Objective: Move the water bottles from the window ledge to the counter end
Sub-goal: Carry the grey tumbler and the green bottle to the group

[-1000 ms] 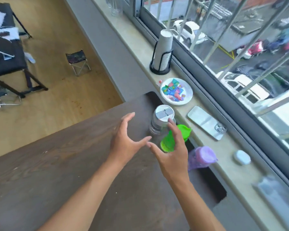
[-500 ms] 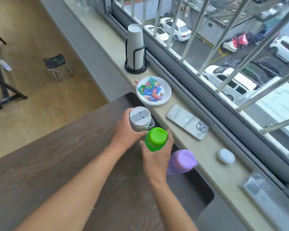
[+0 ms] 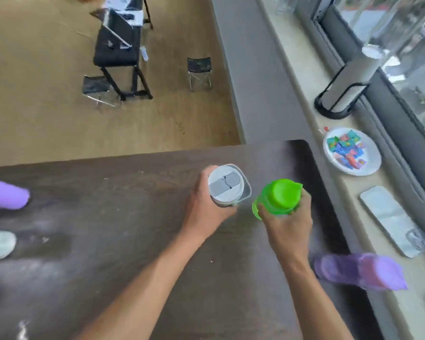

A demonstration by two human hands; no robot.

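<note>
Carry step, I reckon: my left hand (image 3: 207, 212) is wrapped tight round the grey-lidded bottle (image 3: 228, 186), my right hand (image 3: 288, 228) round the green bottle (image 3: 279, 196), both over the dark counter (image 3: 108, 241) (purple bottle (image 3: 361, 271) waits ledge-side). Next: swing left, set both down upright.

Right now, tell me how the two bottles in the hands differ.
The grey-lidded bottle has a flat, pale lid with a grey flip tab; the green bottle has a domed, bright green cap. The left hand holds the grey-lidded bottle, the right hand the green bottle. Both stand upright, gripped near the top above the dark counter.
</note>
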